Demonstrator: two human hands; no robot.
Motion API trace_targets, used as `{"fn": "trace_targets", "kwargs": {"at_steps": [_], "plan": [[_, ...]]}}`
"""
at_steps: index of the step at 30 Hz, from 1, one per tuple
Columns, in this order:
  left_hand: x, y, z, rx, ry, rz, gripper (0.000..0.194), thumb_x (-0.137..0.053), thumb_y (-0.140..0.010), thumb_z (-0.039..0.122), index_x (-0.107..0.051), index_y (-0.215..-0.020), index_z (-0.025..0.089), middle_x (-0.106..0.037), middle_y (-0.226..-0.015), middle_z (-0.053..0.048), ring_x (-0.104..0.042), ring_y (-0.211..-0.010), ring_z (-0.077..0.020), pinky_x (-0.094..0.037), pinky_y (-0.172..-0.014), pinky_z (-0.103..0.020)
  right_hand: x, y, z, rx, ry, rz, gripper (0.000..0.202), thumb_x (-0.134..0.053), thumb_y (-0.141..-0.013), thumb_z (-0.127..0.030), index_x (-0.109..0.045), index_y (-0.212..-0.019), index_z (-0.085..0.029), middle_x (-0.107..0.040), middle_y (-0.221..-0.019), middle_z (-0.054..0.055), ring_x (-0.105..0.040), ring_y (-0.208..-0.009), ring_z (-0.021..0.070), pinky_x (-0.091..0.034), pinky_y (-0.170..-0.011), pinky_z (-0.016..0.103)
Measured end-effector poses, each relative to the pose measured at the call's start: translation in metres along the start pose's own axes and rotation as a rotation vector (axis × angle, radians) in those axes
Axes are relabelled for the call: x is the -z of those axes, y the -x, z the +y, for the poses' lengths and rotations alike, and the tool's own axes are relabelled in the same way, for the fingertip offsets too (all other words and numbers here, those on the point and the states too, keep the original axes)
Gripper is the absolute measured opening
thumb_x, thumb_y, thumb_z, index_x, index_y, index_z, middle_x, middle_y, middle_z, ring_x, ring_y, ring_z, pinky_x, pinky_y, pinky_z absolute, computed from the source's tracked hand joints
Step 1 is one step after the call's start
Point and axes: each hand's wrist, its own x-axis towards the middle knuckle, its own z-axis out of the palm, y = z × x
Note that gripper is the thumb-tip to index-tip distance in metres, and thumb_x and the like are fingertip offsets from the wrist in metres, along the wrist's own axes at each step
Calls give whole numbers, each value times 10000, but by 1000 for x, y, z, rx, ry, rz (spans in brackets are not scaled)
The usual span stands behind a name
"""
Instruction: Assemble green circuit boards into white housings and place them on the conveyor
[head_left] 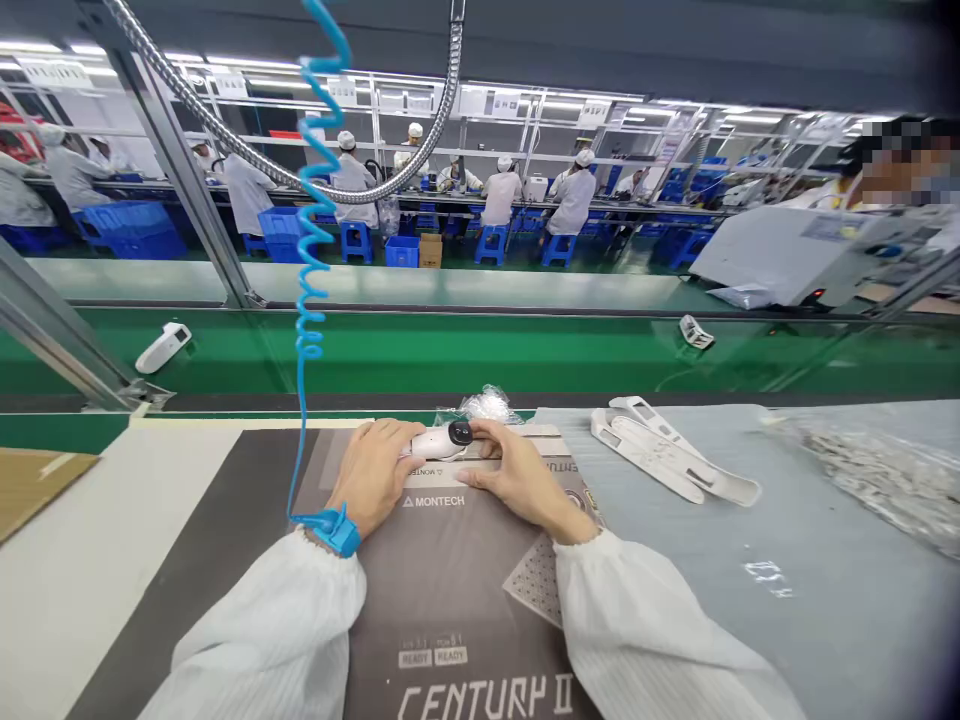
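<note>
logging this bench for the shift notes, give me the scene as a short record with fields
left hand: holding a white device
right hand: fingertips at the device's black end
left wrist: blue strap joined to a coiled cord
under the hands: printed board marked MONTECH and CENTURY II
right of board: white shells, overlapping; bag of small parts
green belt ahead: white device at left, white piece at right
</note>
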Motion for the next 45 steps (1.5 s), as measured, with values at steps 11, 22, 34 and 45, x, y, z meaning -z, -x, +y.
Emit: {"fn": "trace_targets", "kwargs": {"at_steps": [11,22,34,45], "plan": [[5,-4,-6,-106,-68,-26,231,-523,-950,225,-598,-1167,197,-681,-1164,-53,-600,-1084,-214,-401,-1003,-426,-19,1,-1,75,-209,75,445,-697,-800,-239,-558,-1223,-258,-677,-1187,54,-634,-1108,212,-463,-1006,393],[-4,0,3,-26,128,-12,292,-482,-970,291,-575,-1237,217,-642,-1233,-66,-593,-1124,-219,-474,-972,-385,-21,-4,-2,33,-527,120,422,-691,-818,-370,-558,-1195,-234,-672,-1199,80,-617,-1146,225,-453,-1026,403],[-20,0,75,64,-225,-322,514,-394,-957,550,-578,-1211,141,-726,-969,-178,-709,-837,-345,-514,-717,-417,-20,-5,-21,-399,-1365,173,435,-420,-871,-615,-484,-632,-258,-296,-456,-51,-438,-487,173,-514,-752,402],[-17,5,61,35,17,191,418,-442,-979,448,-500,-1323,218,-621,-1306,-113,-593,-1183,-270,-480,-970,-420,-47,8,-42,-241,-1335,-91,384,-603,-856,-575,-627,-954,-204,-673,-1038,79,-594,-1108,239,-479,-982,406]]}}
